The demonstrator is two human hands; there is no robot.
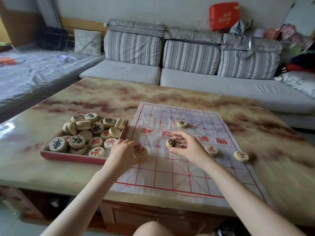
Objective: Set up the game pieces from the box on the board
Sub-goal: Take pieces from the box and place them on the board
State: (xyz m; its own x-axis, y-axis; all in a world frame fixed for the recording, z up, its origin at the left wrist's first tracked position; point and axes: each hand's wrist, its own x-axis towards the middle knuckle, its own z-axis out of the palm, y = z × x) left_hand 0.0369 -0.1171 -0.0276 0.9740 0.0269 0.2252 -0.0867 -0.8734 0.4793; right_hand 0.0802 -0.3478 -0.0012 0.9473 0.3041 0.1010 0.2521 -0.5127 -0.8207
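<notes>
While each hand grips a disc, red box [71, 157] heaped with wooden pieces [85, 133].

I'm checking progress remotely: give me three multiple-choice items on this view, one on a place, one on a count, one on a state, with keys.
1. Where is the box relative to the board?
A. left of it
B. right of it
C. on top of it

2. How many pieces lie free on the board, in neither hand?
A. one
B. three
C. six

3. What is the right hand doing?
A. resting flat and empty
B. holding a black-lettered piece in its fingertips
C. reaching into the box

Answers:
1. A, the red-rimmed box sits on the table beside the board's left edge.
2. B, one black-lettered disc on the far half and two red-lettered discs near the right edge.
3. B, the disc sits tilted between its fingers over the board's middle, while the left hand holds a red-lettered piece at the board's left edge.
</notes>
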